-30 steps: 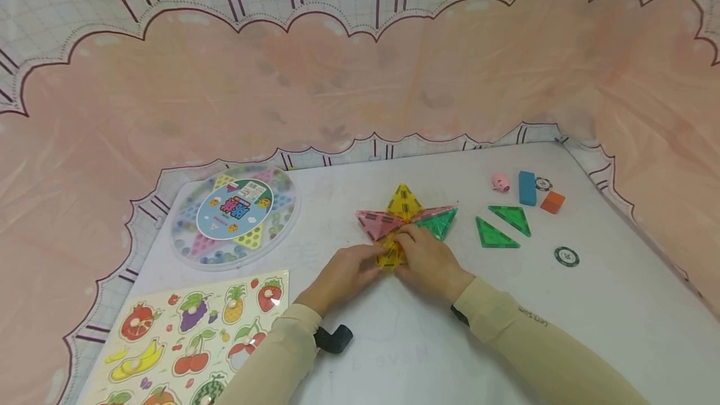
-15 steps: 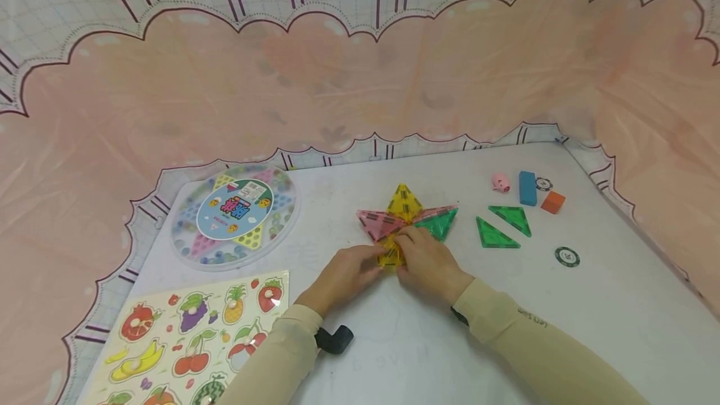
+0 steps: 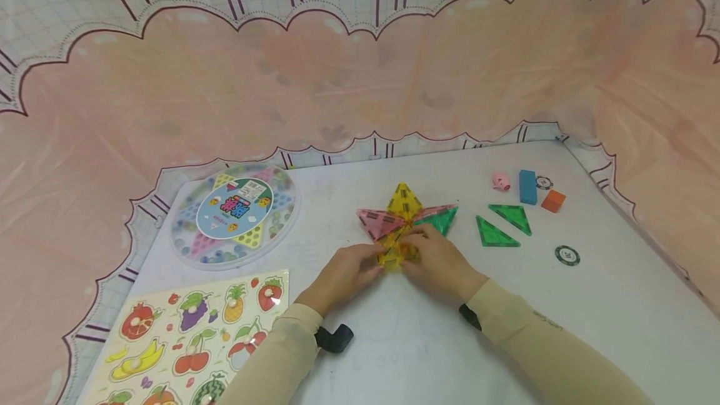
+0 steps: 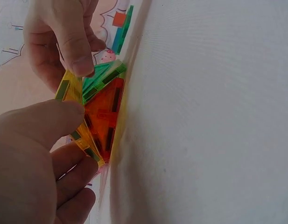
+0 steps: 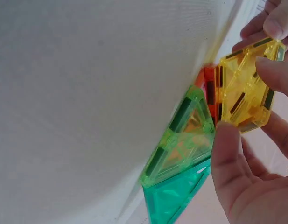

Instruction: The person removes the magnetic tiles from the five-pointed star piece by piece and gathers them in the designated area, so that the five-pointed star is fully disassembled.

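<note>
A star-like build of see-through magnetic tiles stands mid-table. It has a yellow point [image 3: 402, 203] at the back, pink tiles [image 3: 377, 224] on the left and a green tile [image 3: 440, 222] on the right. At its near end, my left hand [image 3: 347, 272] pinches the yellow magnetic tiles [image 5: 242, 86] from the left. My right hand [image 3: 441, 265] pinches them from the opposite side, thumb and fingers on their edges. In the left wrist view, a red-orange tile [image 4: 104, 116] shows behind the yellow ones. The hands partly cover the front of the build.
Two green triangle tiles [image 3: 496, 234] lie to the right, near a poker chip [image 3: 567, 255]. Behind them are a pink pig figure [image 3: 501, 181], a blue block [image 3: 527, 187] and an orange block [image 3: 554, 201]. At left are a round marble game board [image 3: 185, 245] and a fruit puzzle [image 3: 225, 283].
My right hand has shifted slightly to the right, and a yellow tile by its fingers now shows more, swung outward. My left hand has hardly moved.
</note>
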The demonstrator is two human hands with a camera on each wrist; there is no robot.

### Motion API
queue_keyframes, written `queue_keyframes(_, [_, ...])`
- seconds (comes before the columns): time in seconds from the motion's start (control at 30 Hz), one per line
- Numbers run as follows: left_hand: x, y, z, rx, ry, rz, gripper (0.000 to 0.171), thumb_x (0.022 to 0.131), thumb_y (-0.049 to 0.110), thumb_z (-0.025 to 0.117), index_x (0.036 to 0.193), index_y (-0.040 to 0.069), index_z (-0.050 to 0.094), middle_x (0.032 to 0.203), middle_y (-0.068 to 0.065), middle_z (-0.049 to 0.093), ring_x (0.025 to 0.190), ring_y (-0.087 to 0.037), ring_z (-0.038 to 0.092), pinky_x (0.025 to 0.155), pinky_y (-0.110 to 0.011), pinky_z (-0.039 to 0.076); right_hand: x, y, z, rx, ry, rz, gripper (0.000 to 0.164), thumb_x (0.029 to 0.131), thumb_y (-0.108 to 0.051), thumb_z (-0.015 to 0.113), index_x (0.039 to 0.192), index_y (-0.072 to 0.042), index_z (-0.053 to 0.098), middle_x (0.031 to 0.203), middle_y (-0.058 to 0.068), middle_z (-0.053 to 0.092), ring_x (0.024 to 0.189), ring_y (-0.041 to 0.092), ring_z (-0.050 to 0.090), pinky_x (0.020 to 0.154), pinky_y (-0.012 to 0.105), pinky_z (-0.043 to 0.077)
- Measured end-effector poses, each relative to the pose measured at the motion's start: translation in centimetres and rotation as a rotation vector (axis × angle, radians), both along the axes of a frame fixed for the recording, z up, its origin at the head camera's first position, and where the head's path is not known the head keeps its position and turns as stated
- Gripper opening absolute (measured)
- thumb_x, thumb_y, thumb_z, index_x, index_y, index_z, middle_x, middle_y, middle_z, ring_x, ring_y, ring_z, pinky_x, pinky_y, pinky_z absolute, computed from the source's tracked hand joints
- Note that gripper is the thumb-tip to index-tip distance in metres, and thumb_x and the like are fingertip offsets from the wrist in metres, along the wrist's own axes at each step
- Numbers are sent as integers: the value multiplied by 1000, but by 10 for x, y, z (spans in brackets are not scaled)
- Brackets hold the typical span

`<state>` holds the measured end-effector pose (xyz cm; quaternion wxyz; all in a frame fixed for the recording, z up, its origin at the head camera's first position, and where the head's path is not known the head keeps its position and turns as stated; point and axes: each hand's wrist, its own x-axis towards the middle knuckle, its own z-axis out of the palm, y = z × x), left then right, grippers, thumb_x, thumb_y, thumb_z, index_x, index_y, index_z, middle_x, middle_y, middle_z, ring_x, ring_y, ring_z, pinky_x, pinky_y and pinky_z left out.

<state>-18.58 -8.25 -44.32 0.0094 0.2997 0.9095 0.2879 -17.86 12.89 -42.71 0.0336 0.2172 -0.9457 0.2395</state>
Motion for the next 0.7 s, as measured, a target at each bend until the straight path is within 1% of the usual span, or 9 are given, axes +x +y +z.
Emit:
queue_keyframes(0.1, [0,0,0,0,2,-5,36,84,26,61,119,16,58,117,2,57,110,-10,49,93,-27,36,0,3,1,-46,-59,-7,42,79,-29,68,115,-8,59,114,8,47,101,21,47,85,36,43])
queue_keyframes(0.2, [1,0,1,3,-2,-11,36,85,26,61,119,15,58,117,2,57,110,-10,49,94,-28,36,-1,5,4,-96,-140,-16,46,80,-31,66,119,-9,56,116,6,52,103,18,49,85,36,43])
queue_keyframes(0.33, [1,0,2,5,-6,-12,36,85,26,61,119,16,58,117,3,57,110,-10,49,93,-28,36,-3,6,8,-197,-283,-47,48,80,-33,66,122,-12,53,114,-2,55,90,12,53,77,30,46])
queue_keyframes(0.43, [1,0,2,4,-6,-8,35,84,26,62,118,16,58,116,3,57,109,-10,49,93,-28,36,-5,7,11,-281,-368,-80,49,81,-36,64,122,-12,54,110,-2,56,81,13,51,70,29,45])
queue_keyframes(0.53, [1,0,2,0,-4,-7,35,84,26,62,118,16,59,115,3,58,109,-10,50,93,-28,37,-6,6,12,-341,-404,-109,47,82,-38,61,120,-12,56,110,0,57,86,14,53,73,30,46])
queue_keyframes(0.63, [1,1,2,-3,-6,-3,35,84,26,62,118,16,59,115,3,58,109,-10,50,92,-28,37,-6,6,12,-375,-414,-134,42,84,-38,60,118,-13,58,109,1,58,89,15,54,75,31,47])
queue_keyframes(0.7, [1,1,2,-5,-12,0,36,84,25,62,119,16,58,116,2,58,109,-10,50,92,-28,37,-6,7,12,-386,-413,-150,39,84,-36,60,116,-13,59,107,1,59,90,14,54,74,30,47])
